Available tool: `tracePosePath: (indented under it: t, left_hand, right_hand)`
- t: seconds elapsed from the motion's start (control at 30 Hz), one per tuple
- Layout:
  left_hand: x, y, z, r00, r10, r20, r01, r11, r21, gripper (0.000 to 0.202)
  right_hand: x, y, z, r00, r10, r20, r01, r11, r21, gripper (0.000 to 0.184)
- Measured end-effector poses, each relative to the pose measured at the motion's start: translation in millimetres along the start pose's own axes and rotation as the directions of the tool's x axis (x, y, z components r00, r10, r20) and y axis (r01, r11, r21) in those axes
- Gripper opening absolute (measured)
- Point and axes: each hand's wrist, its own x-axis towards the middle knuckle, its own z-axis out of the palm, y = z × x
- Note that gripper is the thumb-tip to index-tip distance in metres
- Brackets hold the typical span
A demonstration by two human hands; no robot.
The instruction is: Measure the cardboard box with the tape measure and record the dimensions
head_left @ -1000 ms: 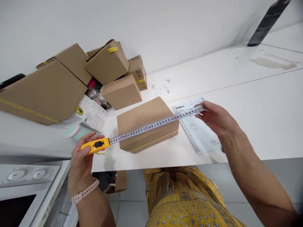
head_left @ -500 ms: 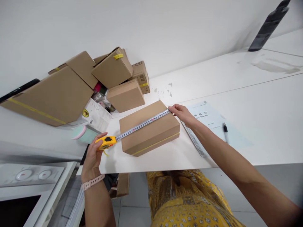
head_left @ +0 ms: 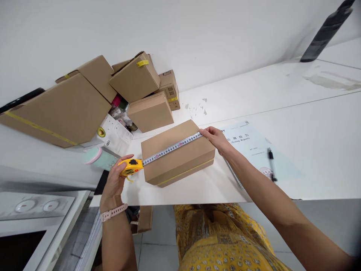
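Note:
A closed cardboard box (head_left: 175, 162) with a yellow strip along its front side lies on the white table. Across its top runs the extended blade of a yellow tape measure (head_left: 132, 166), numbers facing up. My left hand (head_left: 113, 182) grips the case of the tape measure, which is close against the box's left edge. At the box's right edge, the fingers of my right hand (head_left: 216, 138) pinch the end of the blade. The fingertips partly hide that end.
Several cardboard boxes (head_left: 150, 111) are stacked behind, by the wall. A mint cup (head_left: 101, 159) lies left. Right are a printed report (head_left: 242, 145), a pen (head_left: 271, 163), a partly hidden ruler (head_left: 235, 175) and a dark bottle (head_left: 325, 35). A white appliance (head_left: 36, 210) stands lower left.
My left hand has brought the tape case right, closer to the box, and less blade now shows. My right hand stays at the box's right edge. The view has shifted slightly.

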Motion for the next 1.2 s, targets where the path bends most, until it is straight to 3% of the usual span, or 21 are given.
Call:
tracePosePath:
  t: [0.5,0.67,0.8,0.9,1.0,1.1,1.2]
  left_hand:
    - [2.3,-2.9,-3.1,1.0,0.01,0.013,-0.01,1.0,-0.006,0.054]
    - [-0.5,0.6,-6.1,0.998,0.006,0.064,-0.009,0.999,0.053,0.06]
    - [-2.8,1.9,-9.8,0.996,0.007,0.085,-0.016,0.995,0.1,0.062]
    - [-4.9,0.7,-11.8,0.996,0.015,0.084,-0.028,0.987,0.159,0.066]
    - [-10.1,1.4,-10.6,0.997,0.037,0.068,-0.051,0.974,0.22,0.068]
    - [-23.7,8.9,-5.6,0.994,0.088,0.058,-0.1,0.961,0.259,0.067]
    - [-48.8,21.0,2.4,0.98,0.148,0.132,-0.178,0.95,0.257,0.065]
  right_hand:
    - [1.2,2.2,3.3,1.0,0.006,-0.028,-0.007,1.0,-0.004,0.043]
    - [-0.4,-4.0,2.3,0.999,0.001,-0.049,-0.004,0.998,-0.058,0.037]
    - [-2.7,-13.5,-0.8,0.997,-0.041,-0.065,0.025,0.972,-0.234,0.036]
    - [-4.8,-20.2,-1.1,0.992,-0.106,-0.063,0.068,0.899,-0.432,0.035]
    - [-4.8,-22.6,-1.0,0.987,-0.147,-0.068,0.092,0.855,-0.511,0.032]
    - [-3.3,-24.5,-3.7,0.987,-0.151,-0.06,0.103,0.865,-0.491,0.029]
    - [-5.5,-35.6,-7.9,0.987,-0.16,0.021,0.158,0.928,-0.336,0.027]
